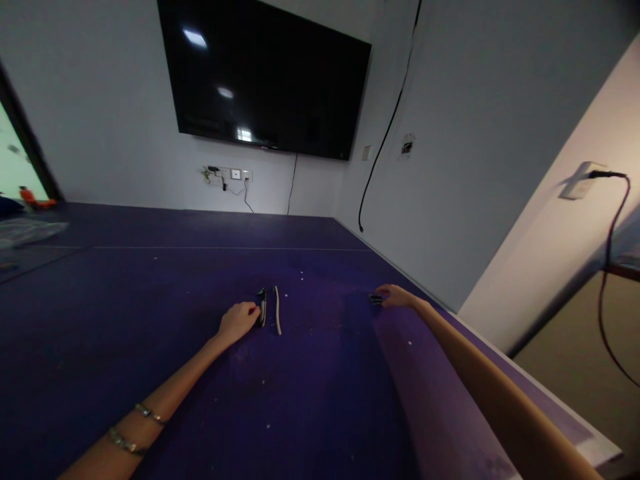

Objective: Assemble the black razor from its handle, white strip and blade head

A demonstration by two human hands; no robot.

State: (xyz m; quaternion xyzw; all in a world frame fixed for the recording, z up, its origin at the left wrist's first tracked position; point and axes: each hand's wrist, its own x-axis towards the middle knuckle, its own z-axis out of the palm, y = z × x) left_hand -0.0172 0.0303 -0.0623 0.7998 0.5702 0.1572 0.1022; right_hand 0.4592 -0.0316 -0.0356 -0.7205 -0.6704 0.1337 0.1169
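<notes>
My left hand (239,320) is closed, its fingertips at the near side of a small, narrow dark object with a pale strip along it (263,310); its exact kind is too small to make out. Just right of that, a thin, slightly curved off-white strip (278,312) lies on the purple tabletop (320,373), apart from the hand. Farther right, my right hand (396,296) has its fingers pinched at a small black object (375,299) close to the table surface. The fingers partly hide both dark objects.
A grey wall borders the table at the right, where a black cable (384,139) hangs to the tabletop. Sockets with plugs (225,175) sit below a wall-mounted television (270,80). Clear plastic (30,231) and an orange item (31,197) lie at the far left. Small white specks dot the table.
</notes>
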